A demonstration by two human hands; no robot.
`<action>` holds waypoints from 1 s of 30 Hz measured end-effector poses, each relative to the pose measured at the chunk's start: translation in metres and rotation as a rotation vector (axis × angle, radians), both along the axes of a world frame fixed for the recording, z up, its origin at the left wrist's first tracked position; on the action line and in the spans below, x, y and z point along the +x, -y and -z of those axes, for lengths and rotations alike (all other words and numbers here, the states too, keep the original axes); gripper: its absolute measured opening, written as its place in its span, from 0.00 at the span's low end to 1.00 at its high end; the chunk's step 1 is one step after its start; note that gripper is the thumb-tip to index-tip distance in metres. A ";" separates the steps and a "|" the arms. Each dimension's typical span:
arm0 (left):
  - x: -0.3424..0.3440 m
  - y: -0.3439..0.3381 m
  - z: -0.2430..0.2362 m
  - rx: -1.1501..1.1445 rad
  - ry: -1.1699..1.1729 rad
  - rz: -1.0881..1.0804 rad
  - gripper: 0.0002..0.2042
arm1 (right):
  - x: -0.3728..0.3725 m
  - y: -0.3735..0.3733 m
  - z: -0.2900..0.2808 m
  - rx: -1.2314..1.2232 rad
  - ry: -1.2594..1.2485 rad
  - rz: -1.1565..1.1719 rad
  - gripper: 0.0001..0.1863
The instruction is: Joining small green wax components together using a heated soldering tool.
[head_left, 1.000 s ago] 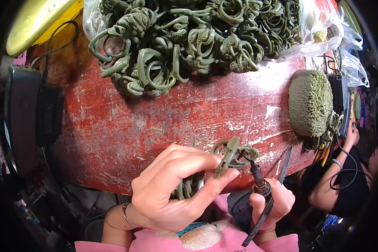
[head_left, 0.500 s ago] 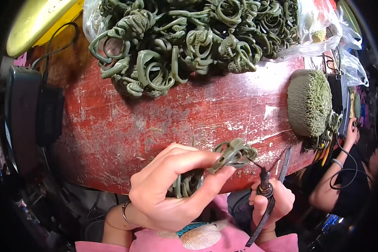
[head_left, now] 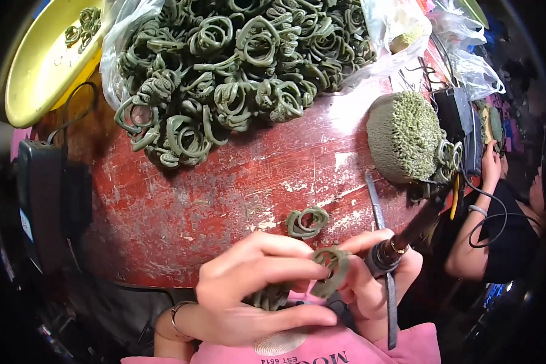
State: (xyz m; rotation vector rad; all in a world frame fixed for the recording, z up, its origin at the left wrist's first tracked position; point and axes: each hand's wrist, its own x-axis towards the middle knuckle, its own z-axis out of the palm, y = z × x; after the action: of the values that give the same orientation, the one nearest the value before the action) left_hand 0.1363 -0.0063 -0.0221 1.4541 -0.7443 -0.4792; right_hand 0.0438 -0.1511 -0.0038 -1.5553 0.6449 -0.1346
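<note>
My left hand [head_left: 255, 285] is curled around several dark green rings [head_left: 268, 297], partly hidden in its palm. One green openwork ring [head_left: 333, 276] is between its fingertips and the fingers of my right hand [head_left: 370, 285], which touch it too. Gripped in my right hand are a dark pen-shaped hot tool [head_left: 387, 255], pointing up to the right, and a flat metal file [head_left: 391, 315] whose narrow end reaches over the table. Just beyond my fingers a loose green ring [head_left: 307, 222] lies on the worn red table [head_left: 236, 182].
A big heap of green rings [head_left: 224, 67] on clear plastic fills the far side. Right of it stands a rough greenish block [head_left: 403, 136]. At left are a black box [head_left: 39, 200] and a yellow tray [head_left: 33, 79]. Another person's arm [head_left: 473, 212] is at the right.
A green ring now lies on the table beyond my left hand. My right hand has moved left to the left hand's fingertips, and its hot tool has swung upward. The view has shifted.
</note>
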 end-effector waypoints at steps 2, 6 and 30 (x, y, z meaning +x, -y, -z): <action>-0.005 0.000 0.002 -0.022 -0.054 -0.041 0.28 | 0.001 0.003 -0.002 -0.069 0.035 0.000 0.05; 0.000 0.003 -0.001 -0.109 -0.542 -0.138 0.30 | 0.004 0.007 -0.005 -0.062 -0.016 -0.102 0.05; -0.015 0.002 0.022 0.205 -0.010 -0.340 0.27 | -0.031 0.020 0.024 -0.895 0.036 -0.380 0.19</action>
State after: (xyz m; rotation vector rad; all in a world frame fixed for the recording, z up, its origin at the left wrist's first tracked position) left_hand 0.1218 -0.0081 -0.0436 1.7290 -0.4350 -0.3050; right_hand 0.0128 -0.1711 -0.0273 -2.5004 0.2368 -0.1743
